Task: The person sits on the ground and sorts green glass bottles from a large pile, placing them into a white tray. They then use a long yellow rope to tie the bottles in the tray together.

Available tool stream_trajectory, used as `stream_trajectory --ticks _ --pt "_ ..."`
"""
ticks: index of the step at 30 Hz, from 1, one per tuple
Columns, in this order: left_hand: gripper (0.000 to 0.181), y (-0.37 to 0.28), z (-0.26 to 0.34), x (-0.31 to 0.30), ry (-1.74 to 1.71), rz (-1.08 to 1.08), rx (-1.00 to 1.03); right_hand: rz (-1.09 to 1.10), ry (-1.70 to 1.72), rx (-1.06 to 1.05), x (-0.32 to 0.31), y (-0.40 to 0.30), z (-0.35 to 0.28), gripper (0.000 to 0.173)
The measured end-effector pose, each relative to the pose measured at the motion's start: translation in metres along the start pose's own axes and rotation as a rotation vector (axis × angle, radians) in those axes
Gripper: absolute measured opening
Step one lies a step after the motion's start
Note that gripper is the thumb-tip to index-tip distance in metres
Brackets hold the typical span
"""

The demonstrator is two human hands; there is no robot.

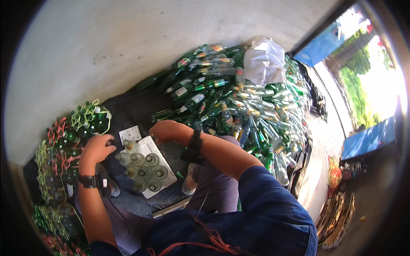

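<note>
My left hand point(97, 149) is raised to the left of a group of clear glass bottles point(145, 172), its thumb and fingers apart and nothing visible between them. Those bottles stand upright, packed closely together, most of them on a white foam board point(169, 182) between my feet. My right hand point(165, 131) is above the far edge of the board, near a green glass bottle point(162, 115) at the heap's edge. Its fingers curl away from view, so I cannot tell whether they hold anything. Behind the standing bottles lies a small white printed card or box point(130, 134).
A large heap of loose green and clear bottles point(237, 99) spreads along the wall, with a white sack point(265, 62) on top. On the left stand bottle bundles tied with yellow-green twine point(88, 116) and red twine point(64, 161). Red twine point(217, 241) lies across my lap.
</note>
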State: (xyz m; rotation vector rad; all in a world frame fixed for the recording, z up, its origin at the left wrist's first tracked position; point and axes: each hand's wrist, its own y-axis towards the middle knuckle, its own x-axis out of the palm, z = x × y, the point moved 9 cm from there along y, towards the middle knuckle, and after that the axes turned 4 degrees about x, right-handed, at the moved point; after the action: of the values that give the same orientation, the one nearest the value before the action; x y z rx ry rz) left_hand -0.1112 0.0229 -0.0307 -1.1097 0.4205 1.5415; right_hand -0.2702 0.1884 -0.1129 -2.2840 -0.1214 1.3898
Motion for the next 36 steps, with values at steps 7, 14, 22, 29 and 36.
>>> stream_trajectory --ticks 7,14,22,29,36 --pt "0.041 0.003 0.018 0.001 0.017 -0.003 0.02 0.107 -0.029 0.09 -0.026 0.006 0.048 0.034" --pt "0.046 0.003 0.003 0.006 0.005 -0.006 -0.025 0.256 0.046 0.08 -0.076 -0.016 0.077 0.043" --pt "0.047 0.006 0.007 0.012 0.046 -0.025 -0.028 0.292 0.271 0.254 -0.096 -0.037 0.151 0.034" --pt "0.049 0.001 -0.002 0.012 0.052 -0.016 -0.028 0.56 0.613 0.429 -0.111 -0.048 0.218 0.034" --pt "0.048 0.009 0.015 0.016 0.043 -0.032 -0.004 1.004 1.422 0.697 -0.038 -0.089 0.376 0.03"
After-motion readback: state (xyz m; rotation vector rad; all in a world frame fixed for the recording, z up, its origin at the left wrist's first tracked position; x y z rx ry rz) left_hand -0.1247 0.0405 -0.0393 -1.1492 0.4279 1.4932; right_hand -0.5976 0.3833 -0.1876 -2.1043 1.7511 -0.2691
